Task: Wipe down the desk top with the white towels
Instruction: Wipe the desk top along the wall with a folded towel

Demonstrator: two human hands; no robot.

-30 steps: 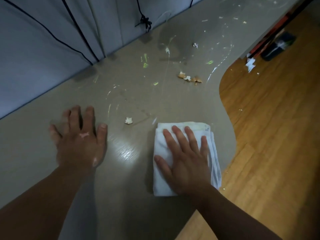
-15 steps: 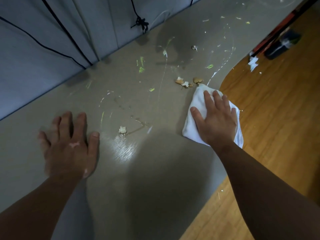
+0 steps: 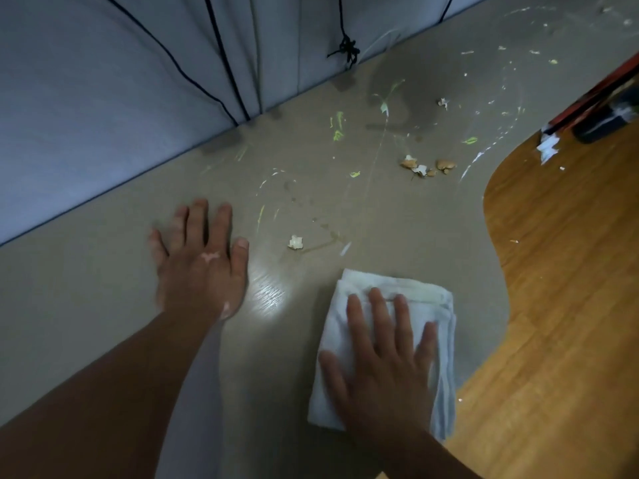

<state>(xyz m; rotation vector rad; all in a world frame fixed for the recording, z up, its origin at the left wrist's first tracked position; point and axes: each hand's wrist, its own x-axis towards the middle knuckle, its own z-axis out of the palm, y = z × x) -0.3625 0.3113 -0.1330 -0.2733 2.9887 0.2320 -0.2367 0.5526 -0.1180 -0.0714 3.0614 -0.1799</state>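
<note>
Here you are pressing your right hand (image 3: 383, 368), fingers spread flat, on the folded white towel (image 3: 359, 305) near the desk top's (image 3: 103, 305) front edge, while your left hand (image 3: 200, 264), splayed and empty, is bracing you.

We're looking at what is shaping up as an office or a study corner at home; which of the two is not showing clearly. A broad grey-beige desk top (image 3: 397, 223) with a curved cut-out front edge is filling the view, the sort of shaped worktop a workstation has. A pale blue-grey fabric panel (image 3: 86, 98) is standing along its far edge, with thin black cords (image 3: 221, 53) hanging down it. Wood-plank flooring (image 3: 560, 305) is glowing warm beneath the desk's edge. Crumbs (image 3: 428, 165) and pale streaks are lying scattered on the surface, in dim lighting.
</note>
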